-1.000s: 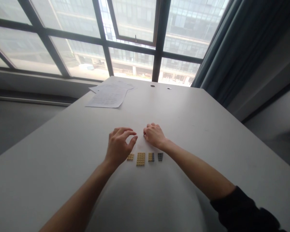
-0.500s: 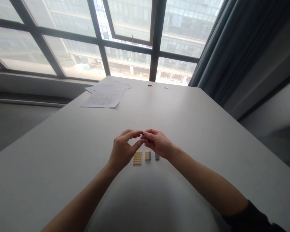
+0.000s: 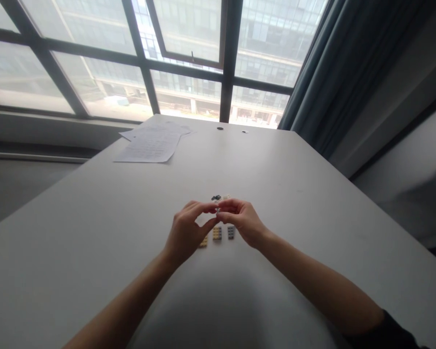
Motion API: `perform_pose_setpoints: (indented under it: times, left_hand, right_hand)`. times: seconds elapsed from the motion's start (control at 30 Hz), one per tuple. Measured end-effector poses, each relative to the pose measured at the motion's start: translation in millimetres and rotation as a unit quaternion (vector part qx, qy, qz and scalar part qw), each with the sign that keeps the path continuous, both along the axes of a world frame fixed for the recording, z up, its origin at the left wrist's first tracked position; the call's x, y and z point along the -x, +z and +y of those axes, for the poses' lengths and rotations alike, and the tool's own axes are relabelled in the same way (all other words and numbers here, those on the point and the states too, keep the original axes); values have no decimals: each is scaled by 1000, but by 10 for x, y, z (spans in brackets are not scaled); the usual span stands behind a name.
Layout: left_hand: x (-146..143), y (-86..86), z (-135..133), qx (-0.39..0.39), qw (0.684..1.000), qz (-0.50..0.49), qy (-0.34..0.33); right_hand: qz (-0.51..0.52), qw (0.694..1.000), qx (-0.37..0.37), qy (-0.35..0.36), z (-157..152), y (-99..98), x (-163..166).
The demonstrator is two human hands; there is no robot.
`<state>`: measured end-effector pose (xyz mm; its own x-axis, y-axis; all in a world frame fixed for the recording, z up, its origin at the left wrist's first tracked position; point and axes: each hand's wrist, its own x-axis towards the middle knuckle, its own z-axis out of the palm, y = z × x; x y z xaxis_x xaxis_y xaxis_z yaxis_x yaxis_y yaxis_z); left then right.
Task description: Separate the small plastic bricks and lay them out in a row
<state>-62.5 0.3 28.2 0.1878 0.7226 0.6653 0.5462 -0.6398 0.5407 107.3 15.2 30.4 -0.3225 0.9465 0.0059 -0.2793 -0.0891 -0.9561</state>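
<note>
My left hand (image 3: pixel 189 223) and my right hand (image 3: pixel 242 220) meet above the table, thumbs and fingertips pinched together on a small light-coloured building brick (image 3: pixel 218 210). Fingers cover most of that brick, so its shape is unclear. Below the hands lie a yellow-and-grey studded block (image 3: pixel 217 233) and a dark grey studded block (image 3: pixel 231 232). A yellow studded plate (image 3: pixel 203 242) is partly hidden behind my left hand. Just beyond the fingertips are small dark pieces (image 3: pixel 215 198) and whitish pieces (image 3: pixel 226 197).
Printed papers (image 3: pixel 148 145) lie overlapping at the far left of the white table (image 3: pixel 294 203). Two small round spots, one a dark hole (image 3: pixel 220 128), sit near the far edge. Behind stand a large window (image 3: pixel 189 87) and a dark curtain (image 3: pixel 319 77) on the right.
The view has shifted slightly right. My fingers have shifted their grip, and a light piece now shows between them where a dark grey one did. Small pieces beyond the hands have come into sight.
</note>
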Motion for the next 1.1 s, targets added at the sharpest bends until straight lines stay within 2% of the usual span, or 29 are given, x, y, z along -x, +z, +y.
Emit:
perform_pose_setpoints:
  times: [0.07,0.13,0.2,0.27,0.3,0.37,0.63,0.83,1.0,1.1]
  left_hand:
    - [4,-14,-5,-20,998,52,-13]
    - [4,-33,-17,-32,990,133,-21]
    - [-8,-57,-37,-30,973,224,-43]
    - [-30,-82,-61,-25,953,293,-76]
    - [-43,-93,-73,-22,945,314,-89]
    - [-64,-111,-95,-14,935,339,-103]
    - [-82,-131,-131,7,928,352,-122]
    - [-116,-188,-141,12,928,348,-133]
    - [-90,-146,-120,-13,941,321,-111]
    - [-55,-87,-94,-39,950,297,-86]
  right_hand:
    - [-71,996,-49,-8,-3,-7,-151]
    - [-206,970,-125,-25,-5,-24,-340]
    - [-359,910,-208,-29,-15,-55,-517]
    - [-469,845,-258,-13,-35,-98,-633]
    - [-502,822,-269,-1,-46,-121,-663]
    - [-537,796,-279,15,-66,-164,-671]
    - [-560,775,-293,27,-55,-205,-654]
    - [-602,744,-290,-21,9,-205,-835]
    - [-578,754,-299,-87,333,-191,-873]
    - [-575,764,-284,-78,640,-202,-803]
